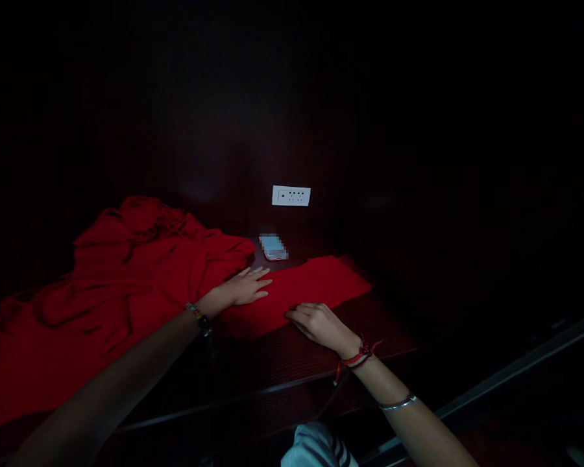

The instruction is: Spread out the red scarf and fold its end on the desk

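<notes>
A red fringed scarf (321, 279) lies across the dark wooden surface, its right part flat in a strip and its left part in a loose heap (141, 259). Flat on the strip, beside the heap, rests my left hand (247, 286), fingers spread and holding nothing. My right hand (315, 320) is closed at the strip's near edge, fingertips pinched on the cloth; the exact grip is partly hidden by the hand. Darker fringe shows at the strip's far right end.
A phone (273, 247), its screen blurred out, lies behind the strip near the wall. A white power socket (291, 196) is set in the dark wall above it. The wooden front edge (292, 383) runs nearest me, with my clothed knee (316, 446) below.
</notes>
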A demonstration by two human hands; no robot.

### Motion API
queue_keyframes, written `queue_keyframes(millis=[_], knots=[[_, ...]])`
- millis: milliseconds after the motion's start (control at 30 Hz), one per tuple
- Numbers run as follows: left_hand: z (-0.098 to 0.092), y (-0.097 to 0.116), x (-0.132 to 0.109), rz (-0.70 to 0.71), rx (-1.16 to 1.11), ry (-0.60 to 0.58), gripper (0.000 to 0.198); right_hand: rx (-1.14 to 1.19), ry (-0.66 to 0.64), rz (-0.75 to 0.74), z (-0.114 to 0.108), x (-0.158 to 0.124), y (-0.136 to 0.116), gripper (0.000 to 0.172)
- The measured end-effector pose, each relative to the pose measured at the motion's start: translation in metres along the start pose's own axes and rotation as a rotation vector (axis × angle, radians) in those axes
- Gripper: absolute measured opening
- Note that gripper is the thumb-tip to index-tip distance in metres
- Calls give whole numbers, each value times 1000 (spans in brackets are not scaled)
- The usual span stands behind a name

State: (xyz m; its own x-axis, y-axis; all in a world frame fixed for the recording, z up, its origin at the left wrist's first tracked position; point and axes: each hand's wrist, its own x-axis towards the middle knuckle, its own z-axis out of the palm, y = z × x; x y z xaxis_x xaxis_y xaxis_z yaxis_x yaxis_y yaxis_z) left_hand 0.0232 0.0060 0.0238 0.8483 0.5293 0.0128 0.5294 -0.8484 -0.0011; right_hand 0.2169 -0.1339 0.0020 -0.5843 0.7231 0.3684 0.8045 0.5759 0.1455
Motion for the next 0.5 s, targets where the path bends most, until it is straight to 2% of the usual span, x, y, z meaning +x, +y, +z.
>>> queue_keyframes(millis=[100,200,267,367,500], knots=[[-15,20,-29,93,-72,126,38,115,42,68,1,1,2,15],[-20,45,-53,115,-9,110,42,199,73,127,2,2,5,11],[-17,55,-59,106,74,78,35,224,85,147,2,3,7,9],[-11,57,-59,127,105,66,25,243,92,156,0,3,10,8],[-9,49,-55,111,41,99,27,256,96,162,1,2,13,6]])
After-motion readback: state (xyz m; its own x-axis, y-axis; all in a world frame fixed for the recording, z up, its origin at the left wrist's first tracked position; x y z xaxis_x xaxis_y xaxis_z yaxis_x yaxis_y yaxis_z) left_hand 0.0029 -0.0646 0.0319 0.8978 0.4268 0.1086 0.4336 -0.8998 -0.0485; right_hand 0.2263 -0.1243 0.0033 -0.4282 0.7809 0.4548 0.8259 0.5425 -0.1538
